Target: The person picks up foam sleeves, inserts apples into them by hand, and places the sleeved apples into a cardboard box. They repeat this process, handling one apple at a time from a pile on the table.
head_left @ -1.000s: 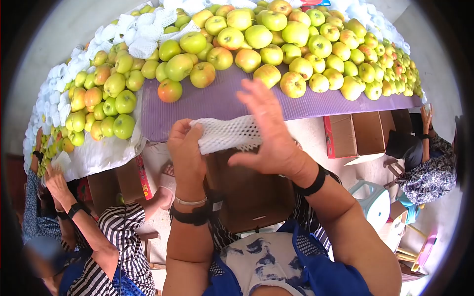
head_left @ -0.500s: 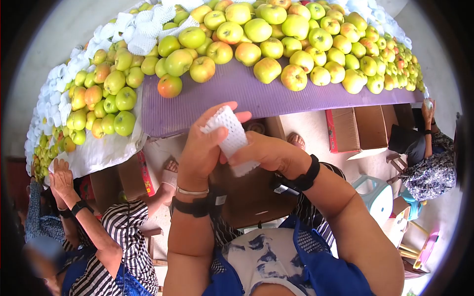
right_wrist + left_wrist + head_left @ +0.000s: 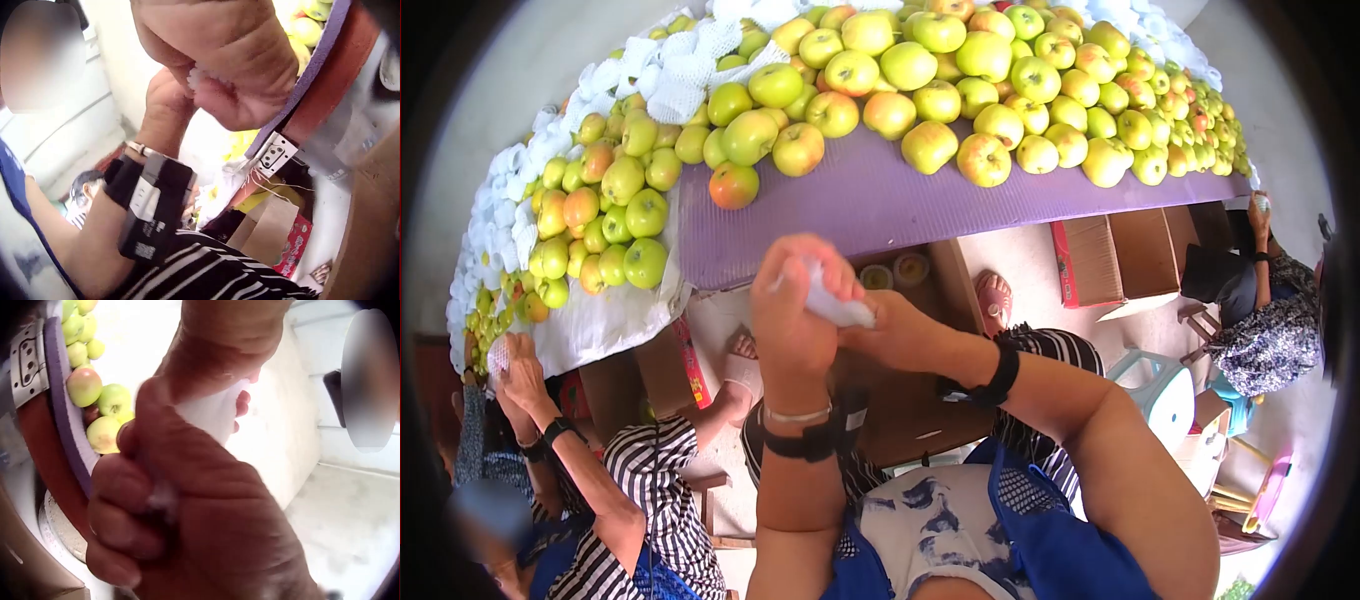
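A white foam fruit net (image 3: 832, 304) is squeezed between both hands, over the open cardboard box. My left hand (image 3: 800, 310) curls its fingers round the net, which bulges out between the fingers and thumb. Close against it, my right hand (image 3: 905, 332) grips the net's lower end. In the left wrist view, a white stretch of the net (image 3: 212, 415) runs between the hands. Only a small tuft of the net (image 3: 195, 80) shows in the right wrist view, beside the right fingers. The hands hide the rest of it.
Green and reddish apples (image 3: 910, 66) are heaped on the purple mat (image 3: 820, 215) ahead. White foam nets (image 3: 680, 85) lie behind them at left. Below stands the cardboard box (image 3: 960, 290) with round, netted things inside (image 3: 911, 267). Other people work at both sides, one in stripes (image 3: 665, 480).
The right hand, spread open beside the stretched net earlier, has come in and grips its end. The left fingers have closed round the net, now bunched up. Both hands sit lower.
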`<state>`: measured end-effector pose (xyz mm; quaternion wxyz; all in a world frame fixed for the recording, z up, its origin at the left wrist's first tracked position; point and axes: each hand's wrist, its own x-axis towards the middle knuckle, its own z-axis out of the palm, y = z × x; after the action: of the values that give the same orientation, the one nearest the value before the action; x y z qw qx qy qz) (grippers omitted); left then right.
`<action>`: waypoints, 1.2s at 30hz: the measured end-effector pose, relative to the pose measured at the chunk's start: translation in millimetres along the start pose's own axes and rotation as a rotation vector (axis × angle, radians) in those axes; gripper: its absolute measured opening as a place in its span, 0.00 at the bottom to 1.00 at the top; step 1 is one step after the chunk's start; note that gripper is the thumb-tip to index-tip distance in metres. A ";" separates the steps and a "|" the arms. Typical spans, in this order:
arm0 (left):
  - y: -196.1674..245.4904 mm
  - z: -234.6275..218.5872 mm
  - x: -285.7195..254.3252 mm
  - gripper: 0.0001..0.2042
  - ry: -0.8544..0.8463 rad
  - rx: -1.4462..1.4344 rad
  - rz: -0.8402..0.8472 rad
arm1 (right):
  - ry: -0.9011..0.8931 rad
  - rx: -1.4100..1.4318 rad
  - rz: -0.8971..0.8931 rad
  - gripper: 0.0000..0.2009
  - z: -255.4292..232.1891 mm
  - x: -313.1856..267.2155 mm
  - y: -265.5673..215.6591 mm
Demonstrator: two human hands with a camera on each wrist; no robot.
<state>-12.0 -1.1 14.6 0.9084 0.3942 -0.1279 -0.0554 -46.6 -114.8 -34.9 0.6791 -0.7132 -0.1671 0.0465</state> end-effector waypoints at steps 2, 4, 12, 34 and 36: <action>4.0 10.3 -8.7 0.16 -0.025 0.131 0.085 | 0.097 -0.310 -0.158 0.12 0.0 4.7 3.9; 2.9 35.4 -21.1 0.16 -0.035 0.422 0.168 | 0.123 -0.540 -0.297 0.10 -3.0 10.0 4.1; 15.7 83.6 -44.2 0.11 -0.344 0.725 0.264 | 0.307 -0.650 -0.645 0.18 -16.6 27.6 3.3; 11.0 -3.6 -10.8 0.24 0.053 -0.058 0.070 | 0.132 -0.528 -0.079 0.11 -15.5 9.4 10.5; 22.5 27.7 -0.3 0.25 0.326 -0.135 0.077 | 0.066 -0.286 0.108 0.09 -26.1 12.0 10.7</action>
<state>-20.0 -5.1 49.1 0.9430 0.3307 0.0099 0.0354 -25.9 -136.3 -41.6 0.5721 -0.8119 -0.1107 0.0352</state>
